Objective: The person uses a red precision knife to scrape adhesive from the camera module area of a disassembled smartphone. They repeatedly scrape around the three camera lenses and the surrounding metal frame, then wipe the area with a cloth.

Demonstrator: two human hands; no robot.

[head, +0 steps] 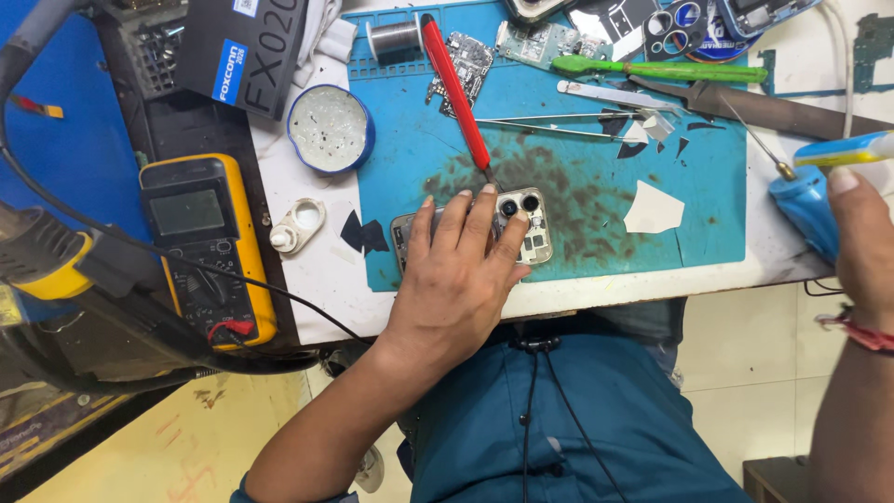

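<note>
My left hand (461, 265) lies flat on an opened phone body (526, 228) with two round camera lenses, pressing it onto the blue work mat (559, 177) near the table's front edge. My right hand (861, 237) is at the right edge of the view, gripping a blue soldering iron (808, 207) with a yellow and blue part above the thumb. The iron's thin metal tip points up and left toward the mat. A red-handled screwdriver (456, 88) lies on the mat just beyond my left fingertips.
A yellow multimeter (205, 247) with a black lead sits at the left. A round blue tin (331, 128), a solder spool (393, 39), tweezers (549, 121), a green tool (661, 70), circuit boards and black scraps lie about the mat. A hot-air tool (42, 256) stands far left.
</note>
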